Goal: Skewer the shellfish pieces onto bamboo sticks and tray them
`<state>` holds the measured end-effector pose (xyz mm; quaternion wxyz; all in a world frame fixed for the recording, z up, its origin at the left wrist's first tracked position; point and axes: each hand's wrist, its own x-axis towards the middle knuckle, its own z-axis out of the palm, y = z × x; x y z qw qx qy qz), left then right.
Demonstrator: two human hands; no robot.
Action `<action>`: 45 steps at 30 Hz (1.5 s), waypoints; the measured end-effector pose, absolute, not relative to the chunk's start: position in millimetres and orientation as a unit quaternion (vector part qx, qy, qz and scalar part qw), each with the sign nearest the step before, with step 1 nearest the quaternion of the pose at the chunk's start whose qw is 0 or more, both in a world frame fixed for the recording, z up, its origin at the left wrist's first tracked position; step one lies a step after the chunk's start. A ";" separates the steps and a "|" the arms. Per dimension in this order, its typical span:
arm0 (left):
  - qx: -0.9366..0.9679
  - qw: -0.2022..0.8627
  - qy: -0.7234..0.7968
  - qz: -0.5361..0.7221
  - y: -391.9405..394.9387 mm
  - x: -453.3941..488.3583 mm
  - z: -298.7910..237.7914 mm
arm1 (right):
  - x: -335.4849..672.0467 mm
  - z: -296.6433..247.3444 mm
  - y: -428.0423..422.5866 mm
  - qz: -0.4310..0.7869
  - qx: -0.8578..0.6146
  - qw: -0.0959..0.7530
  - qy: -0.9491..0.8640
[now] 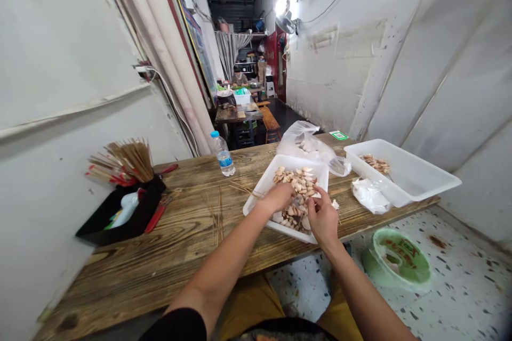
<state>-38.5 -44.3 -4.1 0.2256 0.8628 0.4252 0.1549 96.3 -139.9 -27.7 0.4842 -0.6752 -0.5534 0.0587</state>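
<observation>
A white tray (262,187) holding several pale and brown pieces of food (300,180) sits on the wooden table (188,234). My left hand (277,196) rests on the tray's left side, fingers curled down among the pieces. My right hand (323,217) is over the tray's near right corner, fingers pinched together around a small piece and what looks like a thin skewer. Loose bamboo skewers (242,187) lie on the table just left of the tray.
A second white tray (404,181) with a few pieces stands at the right, clear plastic bags (308,144) behind and beside it. A water bottle (223,153), a black box with skewers (124,192), a green bucket (398,261) on the floor. A person sits far back in the corridor.
</observation>
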 end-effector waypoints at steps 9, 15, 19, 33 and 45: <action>0.795 0.316 0.416 0.307 -75.5 -20.5 10.4 | 98.6 -36.7 -137.8 0.014 -0.644 0.499 -0.580; 0.693 0.429 0.444 0.373 -72.1 -18.4 9.4 | 98.8 -41.6 -136.4 0.002 -0.623 0.510 -0.594; 0.487 0.622 0.436 0.431 -66.3 -13.2 10.5 | 98.5 -42.0 -136.7 -0.001 -0.601 0.514 -0.612; 0.369 0.699 0.420 0.446 -65.7 -8.7 21.3 | 98.8 -42.5 -136.9 -0.013 -0.589 0.510 -0.627; 0.406 0.663 0.460 0.430 -57.2 -10.1 21.6 | 98.2 -42.3 -136.9 0.014 -0.588 0.515 -0.623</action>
